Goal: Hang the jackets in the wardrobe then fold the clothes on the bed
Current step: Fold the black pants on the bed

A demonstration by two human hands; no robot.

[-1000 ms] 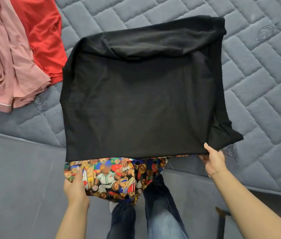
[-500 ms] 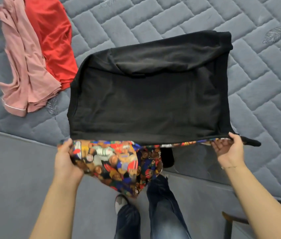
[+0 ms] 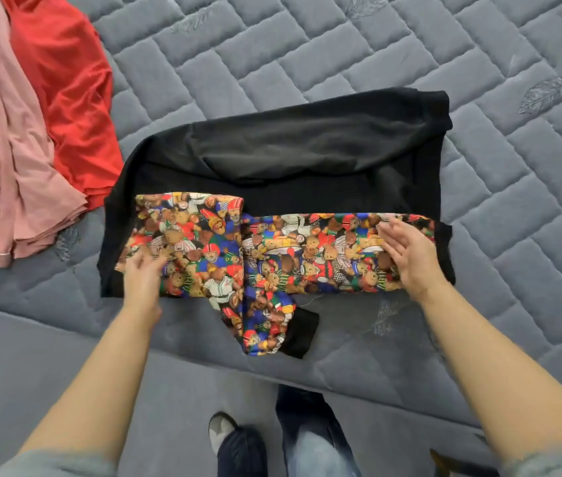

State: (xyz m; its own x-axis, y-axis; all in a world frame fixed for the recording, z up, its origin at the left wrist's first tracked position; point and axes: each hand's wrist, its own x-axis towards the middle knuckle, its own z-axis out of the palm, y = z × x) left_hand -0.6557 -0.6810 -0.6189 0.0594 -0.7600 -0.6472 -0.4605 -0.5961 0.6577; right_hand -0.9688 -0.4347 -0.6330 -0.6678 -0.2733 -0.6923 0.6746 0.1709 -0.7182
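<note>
A black garment (image 3: 307, 156) with a bright teddy-bear print side (image 3: 272, 256) lies on the grey quilted bed (image 3: 341, 46). Its lower part is folded up, so the print faces up across the front half. One printed sleeve with a black cuff (image 3: 266, 325) hangs toward the bed's front edge. My left hand (image 3: 142, 273) rests with straight fingers on the left end of the print. My right hand (image 3: 407, 253) lies flat and open on the right end.
A pink garment (image 3: 0, 160) and a red garment (image 3: 66, 98) lie crumpled at the left of the bed. The bed's front edge (image 3: 341, 376) runs across below the fold. My legs and a foot (image 3: 224, 432) stand on the floor beneath.
Both hands lifted the garment's near edge, carried it up and away, and laid it down on the black back. They have let go and now lie flat on the print.
</note>
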